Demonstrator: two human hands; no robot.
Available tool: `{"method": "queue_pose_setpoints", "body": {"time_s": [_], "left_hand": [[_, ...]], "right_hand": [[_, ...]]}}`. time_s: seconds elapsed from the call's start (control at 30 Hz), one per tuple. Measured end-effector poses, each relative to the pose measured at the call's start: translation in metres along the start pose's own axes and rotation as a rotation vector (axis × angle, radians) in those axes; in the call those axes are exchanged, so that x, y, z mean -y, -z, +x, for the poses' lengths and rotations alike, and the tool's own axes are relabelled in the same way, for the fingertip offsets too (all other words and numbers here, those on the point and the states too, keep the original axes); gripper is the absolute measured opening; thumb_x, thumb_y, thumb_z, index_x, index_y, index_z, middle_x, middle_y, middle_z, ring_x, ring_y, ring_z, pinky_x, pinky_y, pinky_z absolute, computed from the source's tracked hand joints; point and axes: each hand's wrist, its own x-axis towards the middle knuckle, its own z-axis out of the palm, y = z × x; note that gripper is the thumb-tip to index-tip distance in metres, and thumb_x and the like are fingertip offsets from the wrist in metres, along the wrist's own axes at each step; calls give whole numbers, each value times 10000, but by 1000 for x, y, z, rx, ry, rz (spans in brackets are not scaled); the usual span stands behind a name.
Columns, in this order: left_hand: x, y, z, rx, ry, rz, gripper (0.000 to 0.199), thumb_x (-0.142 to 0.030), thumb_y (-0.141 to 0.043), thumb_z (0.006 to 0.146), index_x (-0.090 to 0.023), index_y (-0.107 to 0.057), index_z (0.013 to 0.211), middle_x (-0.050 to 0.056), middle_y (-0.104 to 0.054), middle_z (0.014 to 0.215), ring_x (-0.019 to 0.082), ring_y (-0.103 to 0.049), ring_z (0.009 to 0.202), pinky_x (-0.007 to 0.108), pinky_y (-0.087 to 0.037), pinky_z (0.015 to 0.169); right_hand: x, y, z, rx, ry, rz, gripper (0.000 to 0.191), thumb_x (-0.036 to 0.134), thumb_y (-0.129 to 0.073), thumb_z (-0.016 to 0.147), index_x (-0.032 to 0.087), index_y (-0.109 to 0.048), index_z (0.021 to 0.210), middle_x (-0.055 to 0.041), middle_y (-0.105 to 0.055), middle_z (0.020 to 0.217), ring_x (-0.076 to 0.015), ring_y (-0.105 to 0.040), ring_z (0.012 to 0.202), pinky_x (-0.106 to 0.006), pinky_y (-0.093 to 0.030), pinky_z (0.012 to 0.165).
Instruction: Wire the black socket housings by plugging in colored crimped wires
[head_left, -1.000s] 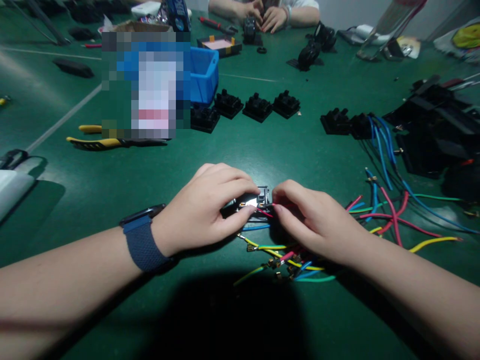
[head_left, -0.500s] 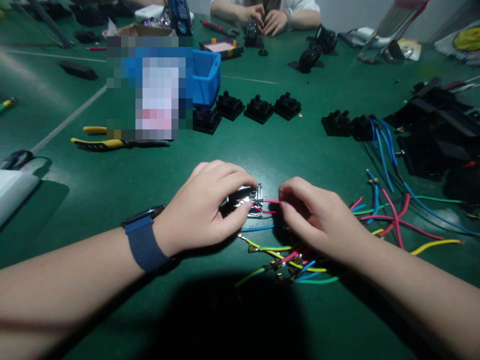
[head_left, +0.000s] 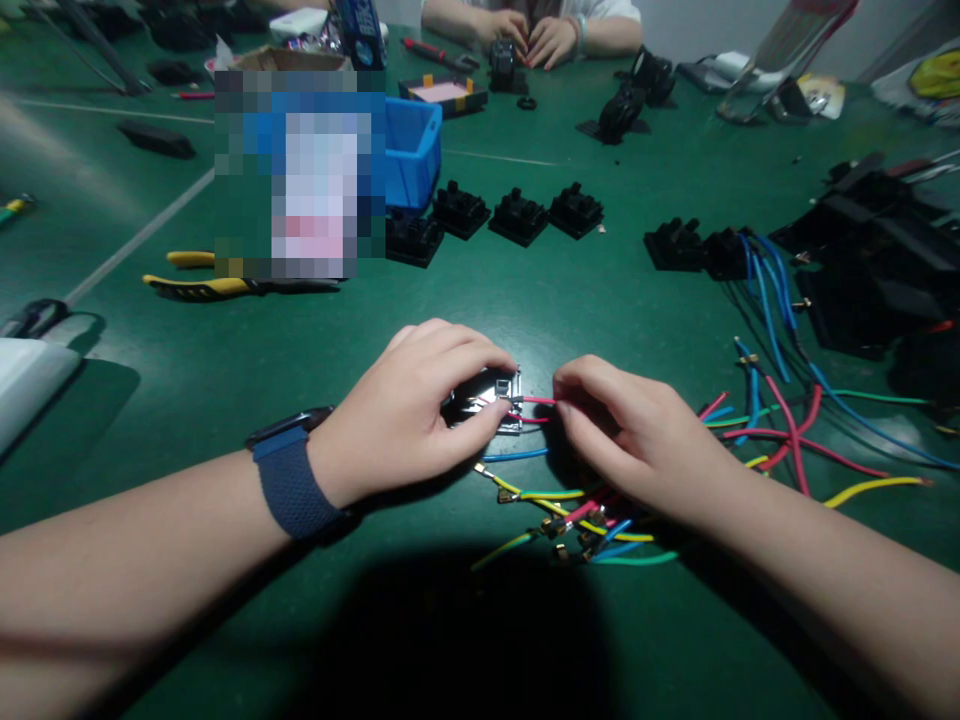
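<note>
My left hand (head_left: 424,415), wearing a dark blue watch band on the wrist, is closed around a black plastic part (head_left: 491,385) on the table. Its thumb presses near the inner end of a red wire (head_left: 538,401). Between thumb and index finger, my right hand (head_left: 630,425) pinches the outer stretch of that wire. A second red strand runs just below it. Beneath and beside my right hand lie loose yellow-green wires (head_left: 551,496) with metal terminals, mixed with red and blue ones. How the wire meets the part is partly hidden by my thumb.
Yellow-handled pliers (head_left: 202,287) lie at left, by a pixelated patch. A blue bin (head_left: 412,150) stands behind several black socket-like parts (head_left: 517,215). More wires (head_left: 787,430) and black housings (head_left: 847,290) are at right. Another person's hands (head_left: 536,40) work across the table.
Both hands stay nearly in place. My left thumb and the black part have shifted very slightly, and the right fingertips have moved a touch left toward the part.
</note>
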Motion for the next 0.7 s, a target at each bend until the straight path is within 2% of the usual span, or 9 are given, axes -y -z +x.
{"method": "queue_pose_setpoints", "body": {"time_s": [0.47, 0.7], "left_hand": [[-1, 0, 1, 19, 1, -3, 271, -271, -511, 836, -178, -565, 1085, 64, -595, 1078, 210, -516, 1013, 366, -405, 894], [0, -1, 1, 35, -1, -15, 312, -224, -543, 782, -178, -551, 1090, 60, -580, 1082, 212, -507, 1016, 365, -406, 905]], "right_hand": [[-1, -1, 0, 6, 5, -13, 65, 184, -428, 874, 211, -467, 919, -8, -568, 755, -134, -516, 645, -244, -375, 587], [-1, -2, 1, 24, -31, 1, 73, 188, -427, 871, 214, -467, 927, -9, -576, 752, -139, -526, 638, -247, -380, 587]]}}
